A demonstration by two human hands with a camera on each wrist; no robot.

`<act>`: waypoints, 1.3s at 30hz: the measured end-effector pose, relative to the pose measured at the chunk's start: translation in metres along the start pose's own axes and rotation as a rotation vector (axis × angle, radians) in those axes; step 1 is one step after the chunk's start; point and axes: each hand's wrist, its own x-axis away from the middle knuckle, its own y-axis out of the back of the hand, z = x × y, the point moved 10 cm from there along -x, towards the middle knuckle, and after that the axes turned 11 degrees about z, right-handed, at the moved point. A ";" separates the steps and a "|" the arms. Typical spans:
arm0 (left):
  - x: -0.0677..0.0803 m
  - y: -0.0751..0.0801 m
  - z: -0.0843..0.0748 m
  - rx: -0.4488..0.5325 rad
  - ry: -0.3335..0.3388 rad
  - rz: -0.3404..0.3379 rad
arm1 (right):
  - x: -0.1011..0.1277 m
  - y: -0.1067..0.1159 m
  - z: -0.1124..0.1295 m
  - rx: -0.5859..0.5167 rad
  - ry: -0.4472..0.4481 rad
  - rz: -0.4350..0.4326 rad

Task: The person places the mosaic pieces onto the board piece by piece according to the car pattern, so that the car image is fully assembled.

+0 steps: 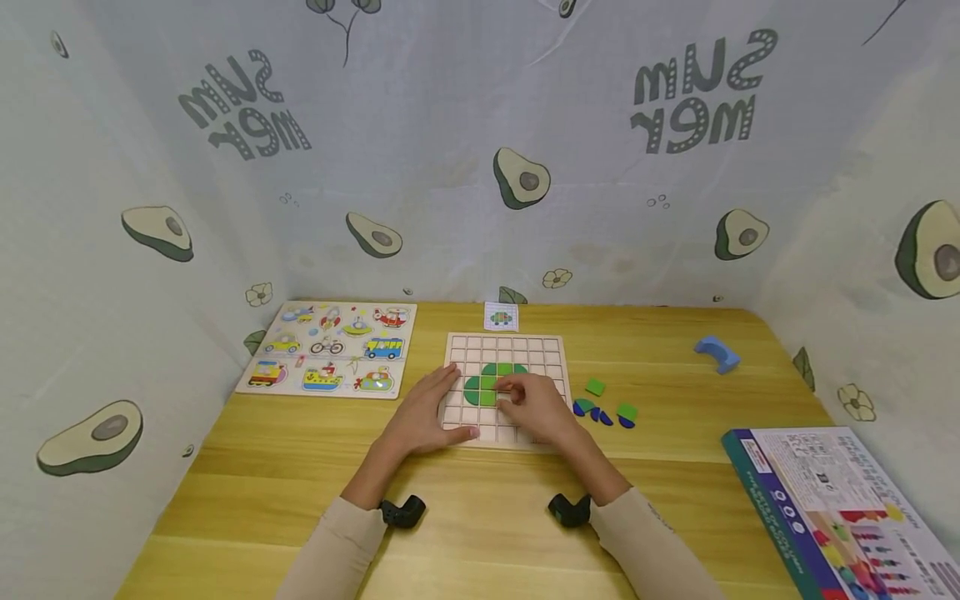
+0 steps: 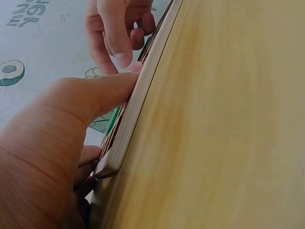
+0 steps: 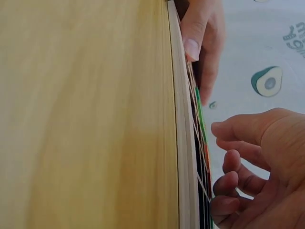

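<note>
My left hand rests along the left edge of a wooden grid board, its thumb laid on the near edge and its fingers extended. Over the middle of the board is my right hand, thumb and index finger apart beside the green pieces, with no piece visible between them. Light green squares and dark green rounded pieces lie in the grid, partly covered by the right hand. In the right wrist view that hand's fingers are loosely bent next to the board's side.
Loose pieces lie right of the board, among them a light green square and dark blue pieces. A pattern card is behind the board. Further out are a vehicle puzzle, a blue arch and a box.
</note>
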 end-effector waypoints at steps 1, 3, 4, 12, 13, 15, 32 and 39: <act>0.000 0.000 0.000 0.001 -0.002 -0.001 | 0.001 0.002 -0.002 -0.006 -0.008 -0.001; 0.000 -0.001 0.000 0.002 -0.004 -0.002 | 0.005 0.006 -0.005 -0.012 -0.013 -0.010; 0.000 -0.001 0.000 0.004 -0.003 -0.002 | 0.007 0.009 -0.007 -0.015 -0.018 -0.014; 0.002 -0.004 0.004 0.007 0.005 0.004 | 0.023 0.031 -0.029 -0.015 -0.094 -0.024; 0.002 -0.004 0.005 0.007 0.006 0.005 | 0.025 0.034 -0.032 -0.008 -0.098 -0.029; 0.003 -0.004 0.005 0.013 0.007 0.008 | 0.028 0.041 -0.036 -0.002 -0.104 -0.043; 0.001 -0.004 0.002 0.035 0.011 0.011 | 0.060 0.092 -0.073 0.047 -0.118 -0.120; 0.001 -0.003 0.001 0.041 0.009 0.012 | 0.068 0.106 -0.091 0.065 -0.134 -0.138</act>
